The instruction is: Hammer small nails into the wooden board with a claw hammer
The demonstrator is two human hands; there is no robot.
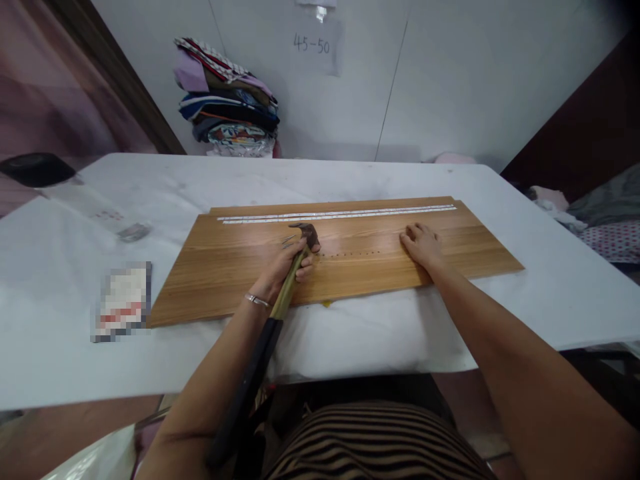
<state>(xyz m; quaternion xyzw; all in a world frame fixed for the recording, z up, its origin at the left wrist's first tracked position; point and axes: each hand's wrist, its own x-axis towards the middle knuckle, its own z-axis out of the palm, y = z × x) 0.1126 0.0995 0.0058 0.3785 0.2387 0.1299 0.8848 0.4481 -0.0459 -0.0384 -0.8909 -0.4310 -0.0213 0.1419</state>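
Note:
A claw hammer (284, 293) slants across the front of a brown wooden board (200, 267), its metal head uppermost. My left hand (285, 265) is closed around the handle just below that head. Thin nails (289, 241) show beside the fingers of this hand. On the board's right part rests my right hand (423, 244), palm down with fingers slightly curled and nothing seen in it. A row of small dark dots (350, 254) runs along the board between my hands. Two white marked strips (340, 215) lie near its far edge.
The board lies on a white-covered table (370, 333). Left of it are a pixelated flat item (123, 300) and a clear bottle (105, 210) with a black top. Folded clothes (230, 100) are stacked behind the table, by the wall.

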